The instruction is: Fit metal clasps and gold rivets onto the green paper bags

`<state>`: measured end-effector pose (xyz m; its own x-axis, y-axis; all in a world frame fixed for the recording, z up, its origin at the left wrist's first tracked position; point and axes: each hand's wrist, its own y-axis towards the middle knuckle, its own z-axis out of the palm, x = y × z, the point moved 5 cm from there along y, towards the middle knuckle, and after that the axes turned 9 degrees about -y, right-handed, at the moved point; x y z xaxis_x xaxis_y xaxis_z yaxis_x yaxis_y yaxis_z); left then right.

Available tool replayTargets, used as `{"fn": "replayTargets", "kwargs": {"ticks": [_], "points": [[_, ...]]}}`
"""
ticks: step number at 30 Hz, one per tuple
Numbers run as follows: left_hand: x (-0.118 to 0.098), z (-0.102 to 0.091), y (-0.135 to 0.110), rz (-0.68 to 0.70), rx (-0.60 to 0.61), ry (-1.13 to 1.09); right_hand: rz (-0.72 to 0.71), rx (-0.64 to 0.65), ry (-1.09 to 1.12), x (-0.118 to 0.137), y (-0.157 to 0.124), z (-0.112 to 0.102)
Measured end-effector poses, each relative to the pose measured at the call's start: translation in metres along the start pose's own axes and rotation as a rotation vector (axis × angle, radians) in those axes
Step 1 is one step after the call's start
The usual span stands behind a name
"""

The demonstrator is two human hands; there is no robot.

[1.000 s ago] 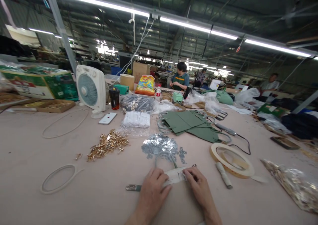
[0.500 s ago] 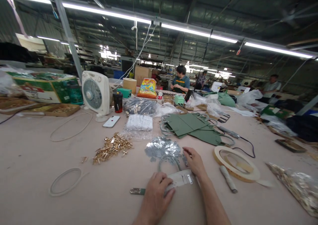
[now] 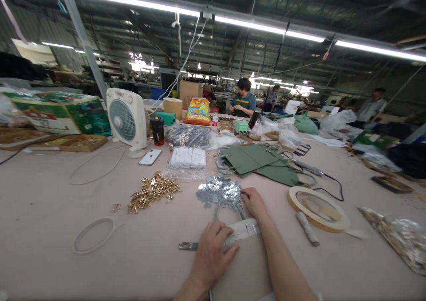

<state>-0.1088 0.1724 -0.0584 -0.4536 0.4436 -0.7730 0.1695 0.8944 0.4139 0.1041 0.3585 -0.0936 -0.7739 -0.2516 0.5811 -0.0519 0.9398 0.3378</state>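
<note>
My left hand (image 3: 214, 254) lies on a beige bag panel (image 3: 244, 267), fingers spread over its pale top strip. From under that hand a short green strap with a metal end (image 3: 188, 246) sticks out to the left. A grey-green loop handle (image 3: 229, 203) rises from the panel's far edge. My right hand (image 3: 253, 202) is at the right edge of a pile of thin silver metal pieces (image 3: 218, 190). Its thumb and fingers are pinched together; anything between them is too small to make out. A small slotted metal plate (image 3: 253, 229) sits on the strip.
Gold-coloured fasteners (image 3: 151, 192) are heaped on the left, near a coiled cord (image 3: 93, 235). To the right lie a tape roll (image 3: 318, 209) and a grey wrapped stick (image 3: 307, 228). Green panels (image 3: 256, 159), a phone (image 3: 150, 157) and a fan (image 3: 124, 119) are farther back. A co-worker (image 3: 244, 98) sits beyond.
My right hand has shifted left and away from me, its fingers closing at the edge of the silver pile. My left hand stays on the panel; the view has tilted slightly.
</note>
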Motion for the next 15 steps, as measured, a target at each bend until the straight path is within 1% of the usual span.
{"fn": "replayTargets", "kwargs": {"ticks": [8, 12, 15], "points": [[-0.001, -0.002, 0.001, -0.007, 0.0, -0.012, 0.042, -0.04, 0.023, 0.002, 0.0, -0.005], [-0.001, -0.003, 0.002, -0.003, -0.006, -0.02, 0.058, -0.068, 0.088, 0.006, -0.004, -0.009], [0.002, -0.002, 0.001, 0.002, -0.001, -0.036, 0.099, -0.095, 0.167, 0.008, -0.008, -0.015]]}}
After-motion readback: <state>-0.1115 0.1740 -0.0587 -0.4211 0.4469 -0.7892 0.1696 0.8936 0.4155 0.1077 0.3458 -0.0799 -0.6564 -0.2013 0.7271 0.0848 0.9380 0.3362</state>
